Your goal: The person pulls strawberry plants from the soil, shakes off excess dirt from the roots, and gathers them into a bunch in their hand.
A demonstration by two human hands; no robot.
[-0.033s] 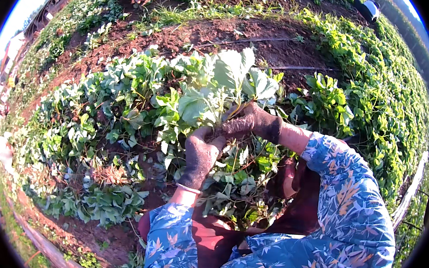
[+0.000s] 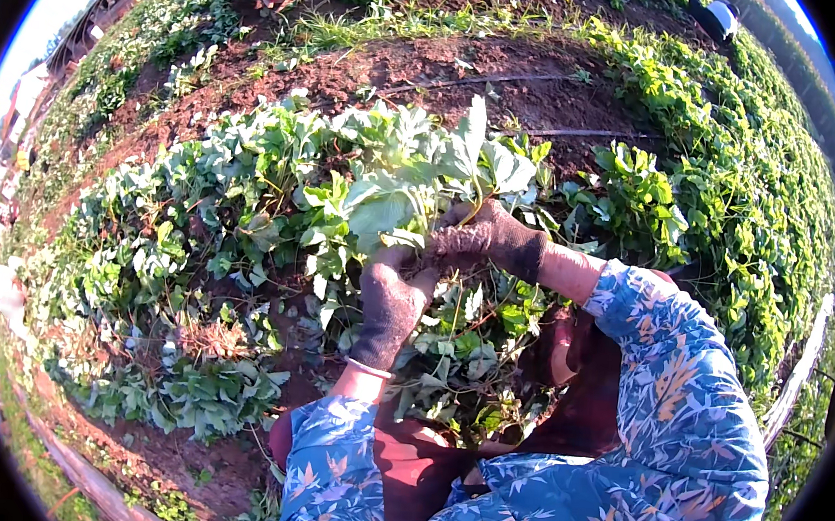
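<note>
Head view: brown-knit-gloved right hand (image 2: 472, 235), the nearer, curls its fingers around the base of a broad-leaved green plant bunch (image 2: 385, 207), long axis extending beyond them; brown-knit-gloved left hand (image 2: 393, 298) adjoins, finger closure indeterminable.

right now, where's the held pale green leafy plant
The plant is just above centre in the head view, rising where the brown-gloved left hand meets the brown-gloved right hand.

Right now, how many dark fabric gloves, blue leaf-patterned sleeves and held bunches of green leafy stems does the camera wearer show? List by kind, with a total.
Dark fabric gloves: 2
Blue leaf-patterned sleeves: 2
Held bunch of green leafy stems: 1
Total: 5
</note>
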